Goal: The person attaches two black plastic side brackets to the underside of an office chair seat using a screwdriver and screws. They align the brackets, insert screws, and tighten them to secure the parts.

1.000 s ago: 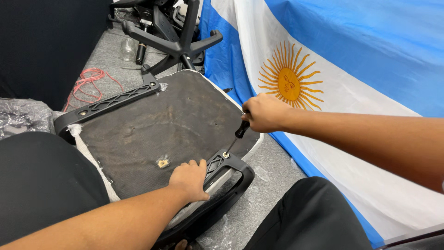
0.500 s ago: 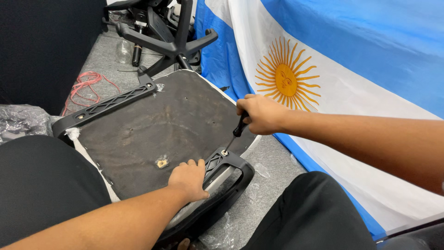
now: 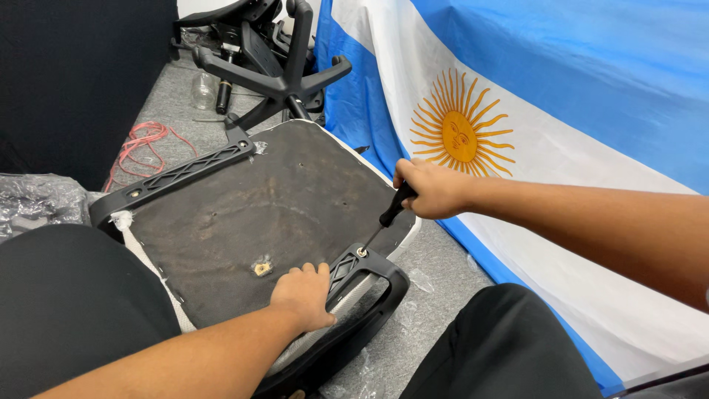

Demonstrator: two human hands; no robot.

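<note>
An upturned office chair seat (image 3: 281, 199) lies on the floor, its dark fabric underside facing up. A black plastic armrest bracket (image 3: 362, 284) runs along its near edge and another bracket (image 3: 177, 177) along its far edge. My right hand (image 3: 432, 188) is shut on a black-handled screwdriver (image 3: 388, 216), whose tip rests on a screw (image 3: 362, 252) in the near bracket. My left hand (image 3: 303, 295) presses flat on the seat beside that bracket, fingers spread, holding nothing.
A black chair base with castor legs (image 3: 277, 70) stands behind the seat. A light blue and white flag with a yellow sun (image 3: 458, 137) hangs at the right. Red cable (image 3: 144, 144) lies on grey carpet at the left, near crumpled plastic wrap (image 3: 37, 199).
My right hand has brought the screwdriver down from the seat's right edge so that its tip now sits on the bracket screw. My left hand has stayed in place.
</note>
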